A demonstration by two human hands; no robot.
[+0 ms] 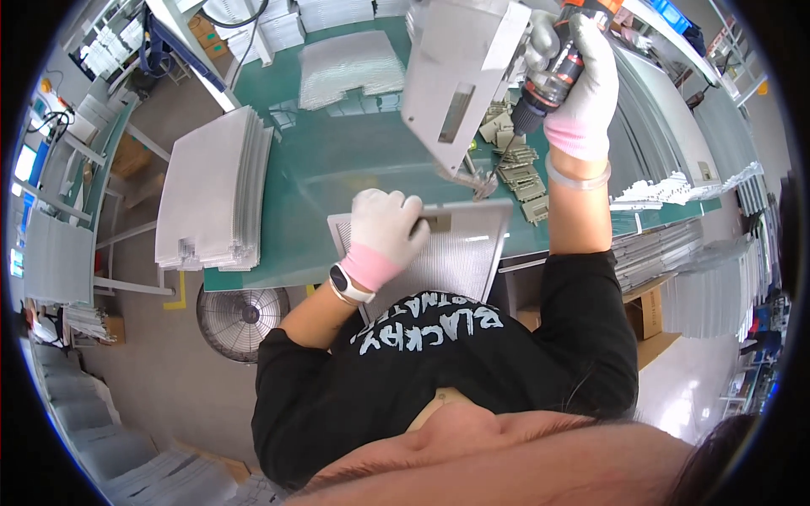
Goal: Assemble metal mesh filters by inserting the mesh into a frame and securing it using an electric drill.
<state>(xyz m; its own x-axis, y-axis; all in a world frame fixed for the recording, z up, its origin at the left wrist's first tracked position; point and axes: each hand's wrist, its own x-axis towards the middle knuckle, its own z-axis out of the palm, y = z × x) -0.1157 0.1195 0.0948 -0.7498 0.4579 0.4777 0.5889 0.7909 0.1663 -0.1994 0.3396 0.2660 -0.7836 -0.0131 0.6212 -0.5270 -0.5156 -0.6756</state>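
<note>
Over the green table's near edge sits a framed mesh panel [460, 263]. The left hand [384, 226] (white-gloved, pink-cuffed) rests on it, fingers bent; whether they grip it, I cannot tell. The right hand's [593, 93] fingers grasp a black-and-orange power screwdriver [548, 84], bit slanting downward near small metal plates [523, 174].

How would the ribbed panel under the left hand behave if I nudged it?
The ribbed panel likely stays stiff: its rim shows no sag. It looks thin, so perhaps light. It might tip, since its near part reaches past the green table.
</note>
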